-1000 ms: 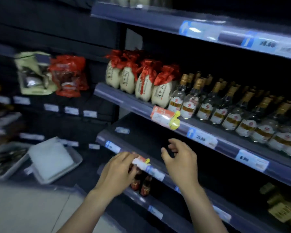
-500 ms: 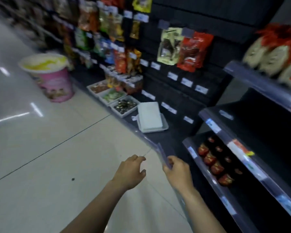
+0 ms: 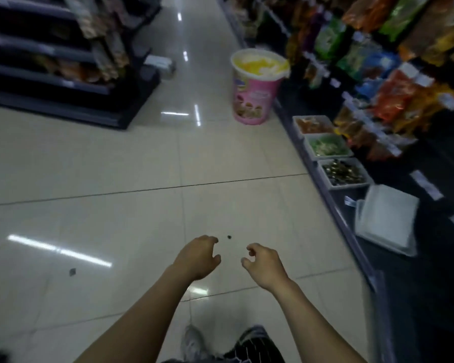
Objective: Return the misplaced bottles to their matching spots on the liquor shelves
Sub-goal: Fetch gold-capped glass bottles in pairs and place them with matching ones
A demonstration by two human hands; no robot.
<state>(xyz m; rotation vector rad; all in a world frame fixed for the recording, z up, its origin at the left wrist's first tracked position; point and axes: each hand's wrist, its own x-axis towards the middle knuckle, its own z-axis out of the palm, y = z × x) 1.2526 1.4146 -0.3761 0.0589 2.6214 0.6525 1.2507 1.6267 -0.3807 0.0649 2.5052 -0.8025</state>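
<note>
No bottle and no liquor shelf is in view now. I look down an aisle over pale floor tiles. My left hand (image 3: pixel 197 256) and my right hand (image 3: pixel 264 264) hang side by side over the floor, a short gap between them. Both have loosely curled fingers and hold nothing.
A big pink tub (image 3: pixel 257 86) with a yellow top stands on the floor by the right-hand shelving. Trays of snacks (image 3: pixel 328 146) and a white lidded tray (image 3: pixel 387 221) line the bottom right shelf. Snack bags hang above. Dark shelving (image 3: pixel 63 74) stands at the far left.
The view has swung left from the liquor shelves to the aisle. Both hands came off the shelf edge and now hang over the floor, holding nothing.
</note>
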